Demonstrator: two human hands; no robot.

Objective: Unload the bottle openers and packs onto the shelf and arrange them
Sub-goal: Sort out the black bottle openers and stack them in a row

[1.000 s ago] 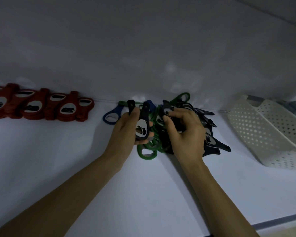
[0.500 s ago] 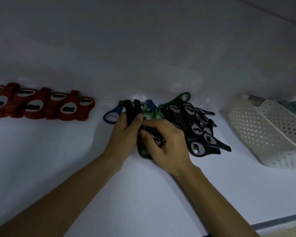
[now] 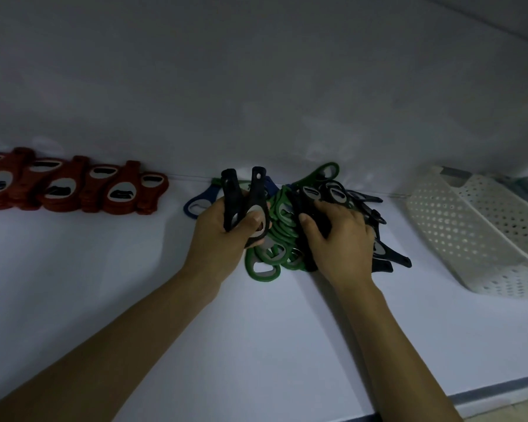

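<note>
A mixed pile of bottle openers lies at the back of the white shelf (image 3: 287, 345): green ones (image 3: 282, 208) in the middle, black ones (image 3: 387, 257) to the right, and a blue one (image 3: 197, 204) at the left. My left hand (image 3: 223, 239) grips two black openers (image 3: 246, 196) upright, their handles sticking up. Over the pile, my right hand (image 3: 342, 242) curls its fingers round another black opener (image 3: 313, 205). A neat row of red openers (image 3: 73, 187) lines the back wall on the left.
A white perforated basket (image 3: 470, 233) lies tipped on its side at the right, with something dark inside its far end. The shelf's front edge runs along the bottom right. The shelf is dim.
My right hand left my left hand and moved right onto the pile. My left hand now holds two black openers instead of one.
</note>
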